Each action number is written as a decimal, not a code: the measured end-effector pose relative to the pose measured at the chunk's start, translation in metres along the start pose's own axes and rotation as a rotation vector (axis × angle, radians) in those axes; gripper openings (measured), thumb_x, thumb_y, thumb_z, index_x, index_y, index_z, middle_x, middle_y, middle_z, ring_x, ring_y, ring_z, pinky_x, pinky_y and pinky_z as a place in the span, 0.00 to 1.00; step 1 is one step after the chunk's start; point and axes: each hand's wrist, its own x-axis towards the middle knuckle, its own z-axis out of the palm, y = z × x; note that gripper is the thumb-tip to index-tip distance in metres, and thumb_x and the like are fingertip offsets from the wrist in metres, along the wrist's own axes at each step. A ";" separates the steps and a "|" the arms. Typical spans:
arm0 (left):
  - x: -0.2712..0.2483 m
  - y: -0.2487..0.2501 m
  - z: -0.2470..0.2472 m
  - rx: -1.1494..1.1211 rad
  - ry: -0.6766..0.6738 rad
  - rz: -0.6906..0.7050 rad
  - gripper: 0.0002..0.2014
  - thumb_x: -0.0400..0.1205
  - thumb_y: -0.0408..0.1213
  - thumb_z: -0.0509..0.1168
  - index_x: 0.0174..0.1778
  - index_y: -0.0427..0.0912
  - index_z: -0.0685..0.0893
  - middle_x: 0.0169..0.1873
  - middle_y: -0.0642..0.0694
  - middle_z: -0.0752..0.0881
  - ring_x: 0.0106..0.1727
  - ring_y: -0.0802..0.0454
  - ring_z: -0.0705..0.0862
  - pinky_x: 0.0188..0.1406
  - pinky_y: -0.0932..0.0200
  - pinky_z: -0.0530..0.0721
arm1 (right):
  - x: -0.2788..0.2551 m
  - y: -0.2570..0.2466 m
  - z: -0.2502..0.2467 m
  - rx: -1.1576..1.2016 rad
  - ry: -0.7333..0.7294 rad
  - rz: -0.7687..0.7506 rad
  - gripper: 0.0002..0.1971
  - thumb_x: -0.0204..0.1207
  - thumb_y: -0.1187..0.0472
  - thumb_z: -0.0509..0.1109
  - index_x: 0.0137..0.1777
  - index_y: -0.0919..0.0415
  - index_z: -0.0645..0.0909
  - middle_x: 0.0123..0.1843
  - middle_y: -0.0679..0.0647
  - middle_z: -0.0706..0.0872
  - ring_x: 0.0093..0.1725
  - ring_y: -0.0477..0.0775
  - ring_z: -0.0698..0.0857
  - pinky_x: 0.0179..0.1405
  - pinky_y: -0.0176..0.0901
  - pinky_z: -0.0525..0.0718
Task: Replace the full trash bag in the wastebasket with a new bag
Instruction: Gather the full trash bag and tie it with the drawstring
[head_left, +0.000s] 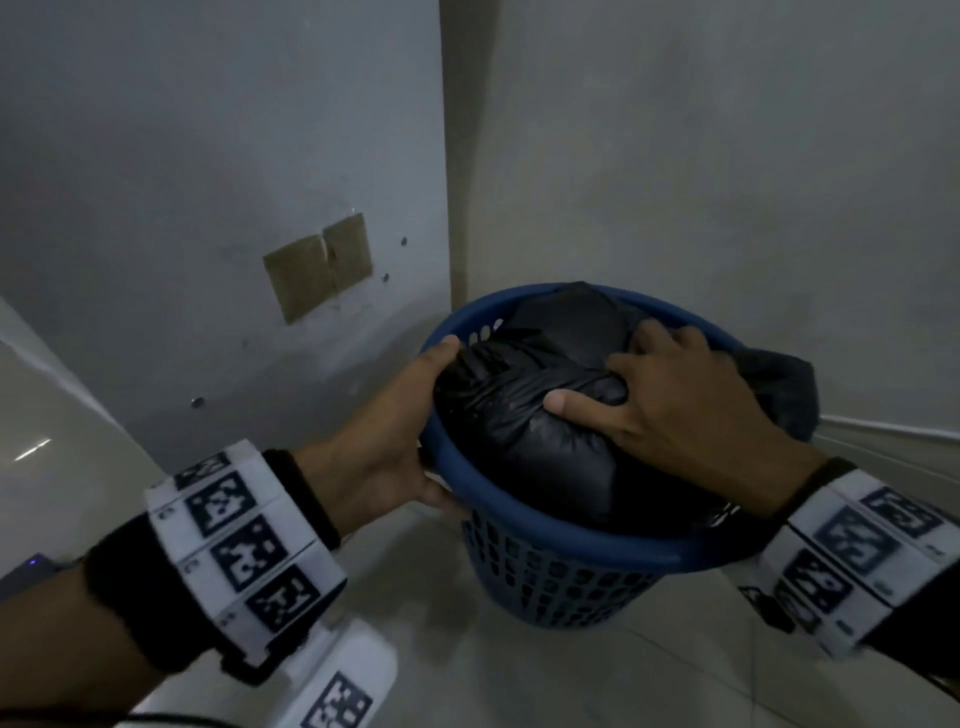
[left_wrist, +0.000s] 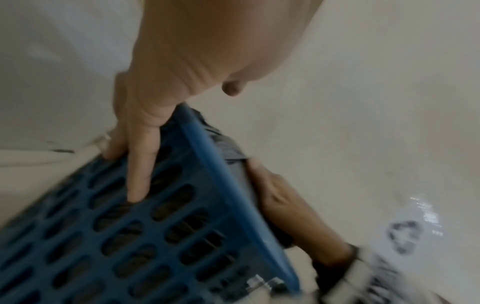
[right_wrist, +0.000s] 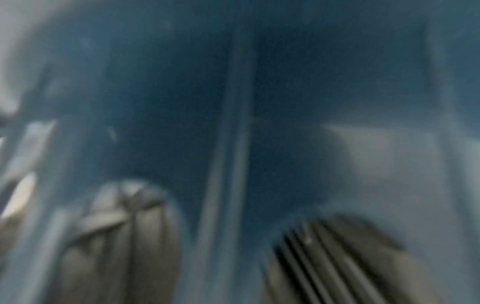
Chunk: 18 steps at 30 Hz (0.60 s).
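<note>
One full black trash bag sits inside the blue wastebasket, which stands on the tiled floor in the corner where two walls meet. The bag bulges up to the rim. The right hand is on top of the bag, with its fingers curled into the plastic, gripping it. The left hand holds the basket's rim, thumb inside, fingers down the outside wall. Brown tape is stuck on the left wall.
</note>
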 end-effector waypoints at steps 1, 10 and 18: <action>0.002 0.000 -0.003 -0.009 -0.017 -0.017 0.25 0.79 0.66 0.56 0.63 0.56 0.82 0.57 0.45 0.87 0.54 0.37 0.86 0.48 0.26 0.84 | -0.001 -0.002 0.000 -0.025 -0.012 0.025 0.52 0.56 0.14 0.33 0.52 0.52 0.81 0.66 0.59 0.74 0.65 0.68 0.74 0.62 0.61 0.78; -0.003 0.022 -0.001 -0.102 -0.136 -0.347 0.27 0.80 0.67 0.54 0.59 0.52 0.85 0.55 0.41 0.90 0.55 0.35 0.86 0.50 0.32 0.85 | 0.002 -0.016 -0.004 -0.070 -0.124 0.125 0.53 0.58 0.15 0.31 0.53 0.57 0.78 0.59 0.66 0.74 0.53 0.66 0.81 0.38 0.47 0.71; -0.023 0.045 0.004 -0.198 -0.080 -0.629 0.27 0.78 0.65 0.60 0.57 0.45 0.85 0.55 0.36 0.87 0.58 0.32 0.84 0.60 0.23 0.75 | -0.023 -0.020 -0.006 0.154 -0.044 0.182 0.39 0.71 0.23 0.52 0.43 0.62 0.80 0.52 0.65 0.80 0.47 0.68 0.81 0.25 0.42 0.69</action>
